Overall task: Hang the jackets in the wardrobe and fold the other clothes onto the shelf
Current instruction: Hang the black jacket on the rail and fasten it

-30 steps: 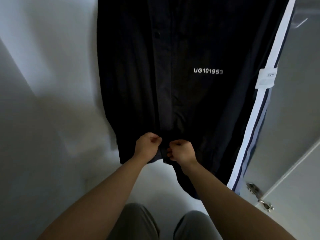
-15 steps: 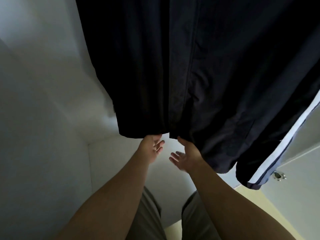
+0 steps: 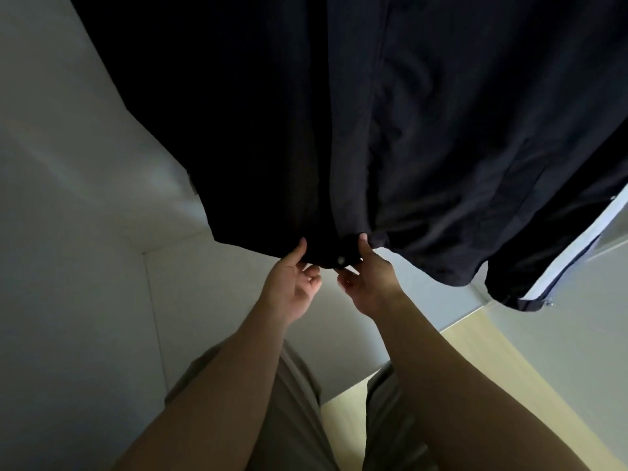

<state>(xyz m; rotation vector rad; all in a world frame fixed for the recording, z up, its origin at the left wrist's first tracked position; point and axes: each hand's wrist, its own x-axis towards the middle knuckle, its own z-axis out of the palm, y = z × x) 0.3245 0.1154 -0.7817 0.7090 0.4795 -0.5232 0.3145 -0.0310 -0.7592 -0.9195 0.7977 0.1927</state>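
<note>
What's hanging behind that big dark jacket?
Only a dark garment with a white side stripe shows, peeking out past the right edge of the dark navy jacket. Anything else there is covered by its cloth.

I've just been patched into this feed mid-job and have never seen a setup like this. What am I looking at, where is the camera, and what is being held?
There is no machine here: these are a person's two bare hands. The one picture comes from a camera worn on the person's head, looking forward and down, so the forearms reach in from the bottom edge. A dark jacket hangs in front of them inside a pale wardrobe. The left hand and the right hand each pinch its bottom hem, on either side of a small pale snap. To the right hangs another dark garment with a white stripe. Lower down you see the person's trouser legs and some yellowish floor.
</note>
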